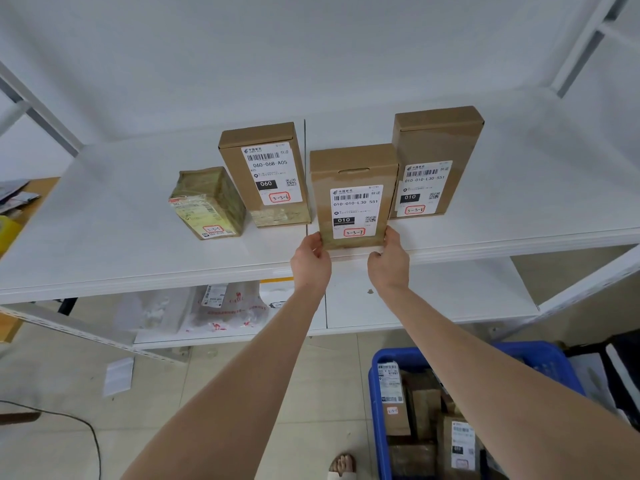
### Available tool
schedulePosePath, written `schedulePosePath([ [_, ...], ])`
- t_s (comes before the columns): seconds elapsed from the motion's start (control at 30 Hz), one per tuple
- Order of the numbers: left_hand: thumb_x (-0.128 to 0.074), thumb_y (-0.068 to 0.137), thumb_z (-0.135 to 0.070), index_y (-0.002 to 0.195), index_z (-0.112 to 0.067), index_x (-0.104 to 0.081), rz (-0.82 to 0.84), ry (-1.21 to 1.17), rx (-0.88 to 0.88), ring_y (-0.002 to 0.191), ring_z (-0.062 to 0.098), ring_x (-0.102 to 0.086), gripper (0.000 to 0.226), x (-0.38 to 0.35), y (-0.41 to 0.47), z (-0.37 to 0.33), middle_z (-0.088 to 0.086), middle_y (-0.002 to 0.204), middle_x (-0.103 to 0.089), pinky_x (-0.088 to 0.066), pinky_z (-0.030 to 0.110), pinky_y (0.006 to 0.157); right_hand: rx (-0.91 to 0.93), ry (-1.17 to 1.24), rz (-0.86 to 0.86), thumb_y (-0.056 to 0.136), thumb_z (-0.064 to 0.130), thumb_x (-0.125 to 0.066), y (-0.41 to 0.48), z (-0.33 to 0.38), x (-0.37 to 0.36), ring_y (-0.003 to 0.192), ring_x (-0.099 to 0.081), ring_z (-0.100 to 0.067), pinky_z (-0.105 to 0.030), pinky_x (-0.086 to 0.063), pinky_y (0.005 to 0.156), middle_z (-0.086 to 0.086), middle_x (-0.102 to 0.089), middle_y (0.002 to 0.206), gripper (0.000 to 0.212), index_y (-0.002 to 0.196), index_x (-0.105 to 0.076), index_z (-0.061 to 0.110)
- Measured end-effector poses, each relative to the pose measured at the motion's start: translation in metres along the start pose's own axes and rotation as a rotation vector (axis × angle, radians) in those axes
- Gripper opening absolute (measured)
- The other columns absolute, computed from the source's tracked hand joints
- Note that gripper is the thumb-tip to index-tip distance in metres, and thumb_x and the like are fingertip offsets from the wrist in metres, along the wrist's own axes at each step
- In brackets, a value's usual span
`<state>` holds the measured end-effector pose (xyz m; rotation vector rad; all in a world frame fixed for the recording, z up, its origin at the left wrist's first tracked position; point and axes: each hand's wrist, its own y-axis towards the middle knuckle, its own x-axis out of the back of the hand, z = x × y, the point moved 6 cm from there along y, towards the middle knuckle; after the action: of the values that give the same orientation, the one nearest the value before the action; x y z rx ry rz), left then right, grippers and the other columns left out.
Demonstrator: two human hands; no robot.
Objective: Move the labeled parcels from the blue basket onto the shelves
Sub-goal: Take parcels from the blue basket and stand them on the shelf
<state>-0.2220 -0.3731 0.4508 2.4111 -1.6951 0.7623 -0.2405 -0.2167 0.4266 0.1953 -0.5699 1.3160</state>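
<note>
Brown cardboard parcel [353, 197] marked 3-3-7 stands on the white shelf [104, 237] near its front edge, between the parcel 3-3-6 [266, 174] and a taller parcel [433, 161] on the right. Both hands hold it at the bottom corners: the left hand [310, 259] pinches the left corner, the right hand [389, 259] the right corner. Below on the floor, the blue basket [381, 368] holds more labeled parcels.
</note>
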Motion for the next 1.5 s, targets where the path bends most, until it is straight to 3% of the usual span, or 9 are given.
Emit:
schedulePosePath([
  [0.1,-0.037,0.088,0.006,0.128,-0.01,-0.053,0.012,-0.01,0.003,0.116,0.016,-0.057,0.046,-0.001,0.002,0.001,0.002,0.122,-0.064,-0.036,0.006,0.071,-0.007,0.009,0.004,0.087,-0.008,-0.036,0.001,0.001,0.0,0.105,-0.058,-0.03,-0.03,-0.047,0.083,-0.009,-0.061,0.124,0.061,0.144,-0.035,0.014],
  [0.27,-0.035,0.086,0.007,0.131,-0.012,-0.051,0.028,-0.012,0.012,0.118,0.017,-0.056,0.052,-0.003,0.006,0.0,0.003,0.124,-0.062,-0.044,0.022,0.084,-0.026,0.002,0.005,0.088,-0.007,-0.037,0.003,0.004,-0.001,0.106,-0.057,-0.03,-0.027,-0.043,0.077,-0.01,-0.06,0.122,0.059,0.143,-0.034,0.013],
  [0.5,-0.034,0.084,0.01,0.135,-0.012,-0.048,0.035,-0.017,0.012,0.122,0.015,-0.054,0.057,-0.005,0.013,-0.002,0.004,0.129,-0.06,-0.04,0.017,0.076,-0.036,0.011,0.02,0.087,-0.007,-0.037,0.007,0.009,-0.002,0.106,-0.057,-0.029,-0.025,-0.042,0.076,-0.009,-0.061,0.122,0.062,0.144,-0.034,0.016],
  [0.8,-0.032,0.083,0.011,0.131,-0.01,-0.049,0.073,0.054,-0.068,0.122,0.021,-0.053,0.055,-0.013,0.026,-0.002,0.005,0.131,-0.058,-0.038,0.018,0.086,-0.038,-0.032,0.04,0.087,-0.008,-0.038,0.015,0.017,-0.007,0.102,-0.058,-0.03,-0.027,-0.041,0.07,-0.011,-0.061,0.119,0.067,0.147,-0.027,0.018],
  [1.1,-0.032,0.082,0.009,0.133,-0.009,-0.048,0.084,0.074,-0.066,0.126,0.021,-0.05,0.056,-0.017,0.043,0.001,0.006,0.133,-0.057,-0.044,0.032,0.101,-0.039,-0.052,0.041,0.086,-0.008,-0.04,0.025,0.023,-0.012,0.113,-0.056,-0.033,-0.034,-0.047,0.086,-0.012,-0.059,0.127,0.071,0.15,-0.022,0.016],
  [1.5,-0.03,0.083,0.009,0.136,-0.01,-0.046,0.106,0.054,-0.07,0.124,0.02,-0.051,0.058,-0.022,0.052,-0.003,0.005,0.132,-0.057,-0.037,0.017,0.088,-0.057,-0.086,0.02,0.086,-0.006,-0.043,0.04,0.029,-0.018,0.116,-0.054,-0.034,-0.04,-0.048,0.091,-0.013,-0.055,0.131,0.064,0.146,-0.026,0.011],
])
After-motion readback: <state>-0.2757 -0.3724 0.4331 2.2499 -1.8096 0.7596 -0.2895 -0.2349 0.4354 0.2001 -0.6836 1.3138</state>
